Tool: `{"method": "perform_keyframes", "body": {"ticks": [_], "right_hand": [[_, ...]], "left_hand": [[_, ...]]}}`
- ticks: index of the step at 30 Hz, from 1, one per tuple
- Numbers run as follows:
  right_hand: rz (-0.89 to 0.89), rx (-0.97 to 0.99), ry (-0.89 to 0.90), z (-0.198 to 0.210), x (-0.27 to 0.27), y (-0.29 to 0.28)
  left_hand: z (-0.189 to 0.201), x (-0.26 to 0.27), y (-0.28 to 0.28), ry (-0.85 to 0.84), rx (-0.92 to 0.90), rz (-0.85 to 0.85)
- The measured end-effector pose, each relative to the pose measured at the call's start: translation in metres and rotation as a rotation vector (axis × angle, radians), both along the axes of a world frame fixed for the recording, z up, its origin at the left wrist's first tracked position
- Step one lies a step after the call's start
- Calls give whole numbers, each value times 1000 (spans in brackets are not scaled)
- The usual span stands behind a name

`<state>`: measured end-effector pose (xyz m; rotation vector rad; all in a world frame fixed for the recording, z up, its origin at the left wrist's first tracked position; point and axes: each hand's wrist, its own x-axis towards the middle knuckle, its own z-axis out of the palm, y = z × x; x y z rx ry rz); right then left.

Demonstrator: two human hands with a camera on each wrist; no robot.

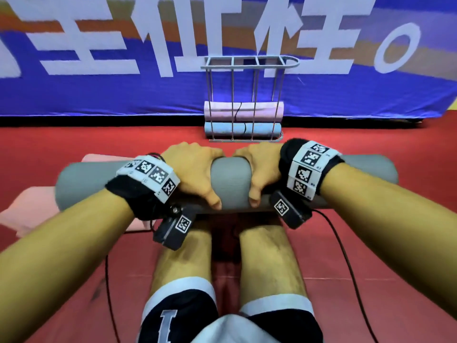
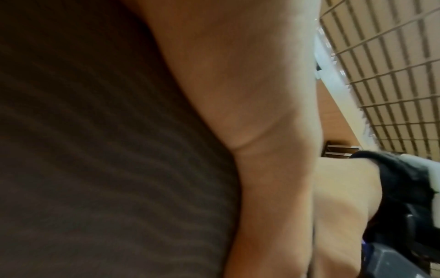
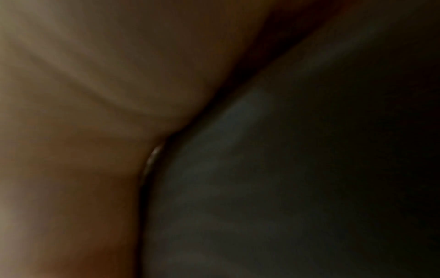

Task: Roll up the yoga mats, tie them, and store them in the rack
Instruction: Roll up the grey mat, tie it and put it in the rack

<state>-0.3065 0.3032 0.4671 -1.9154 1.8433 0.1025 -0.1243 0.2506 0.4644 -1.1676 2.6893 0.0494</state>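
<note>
Your left hand [image 1: 195,174] and right hand [image 1: 262,172] both grip the middle of the rolled grey mat [image 1: 231,184] (lying crosswise on the red floor [image 1: 395,243]), thumbs near, fingers curled over; beyond stands the rack [image 1: 244,100] holding a blue roll [image 1: 243,128] under a pink roll [image 1: 243,111]

Large white characters ran across the blue banner [image 1: 99,95] along the top of the head view, cut off by the frame edge and not fully readable; a white ring stood at upper right. The dark shorts [image 1: 178,318] at bottom centre bore a white "1".
</note>
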Motion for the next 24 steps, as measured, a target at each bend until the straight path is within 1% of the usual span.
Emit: {"method": "perform_keyframes", "body": {"ticks": [4,7,10,13,16,18,21,24], "right_hand": [[16,188,-70,-53,3,2],[13,166,-102,-77,3,8],[17,99,-59,-77,3,8],[84,20,41,-74,17,8],[106,48,205,-84,34,14],[99,37,270,-89,37,17],[78,33,266,-87,33,12],[60,61,210,-84,28,5]], "left_hand": [[-57,5,1,-45,220,0],[-82,5,-1,-61,288,-6],[-88,2,-11,-30,361,27],[-91,0,-19,33,432,46],[-96,-4,-23,74,501,44],[-95,-5,-24,90,545,49],[-94,-5,-23,107,559,46],[-90,-2,-17,34,473,1]]}}
